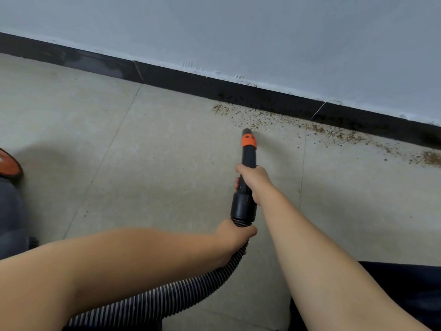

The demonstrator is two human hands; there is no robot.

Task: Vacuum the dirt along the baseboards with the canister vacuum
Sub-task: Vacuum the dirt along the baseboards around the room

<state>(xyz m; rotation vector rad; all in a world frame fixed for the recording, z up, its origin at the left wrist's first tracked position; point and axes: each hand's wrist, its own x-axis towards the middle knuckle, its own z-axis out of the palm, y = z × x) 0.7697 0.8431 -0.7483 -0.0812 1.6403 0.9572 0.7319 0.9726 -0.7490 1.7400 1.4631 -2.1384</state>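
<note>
Black unlabelled nozzle (247, 161) near dirt (274, 118)

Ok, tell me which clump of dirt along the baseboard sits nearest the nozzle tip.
The scatter just beyond the nozzle tip, not the leftmost clump or the dense patches far right.

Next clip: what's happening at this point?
A person is vacuuming a tiled floor along a dark baseboard. The right hand grips the black nozzle tube, the left hand holds the ribbed hose just behind it. The nozzle tip sits at the near edge of a trail of brown dirt, most of which still lies along the wall to the right.
</note>
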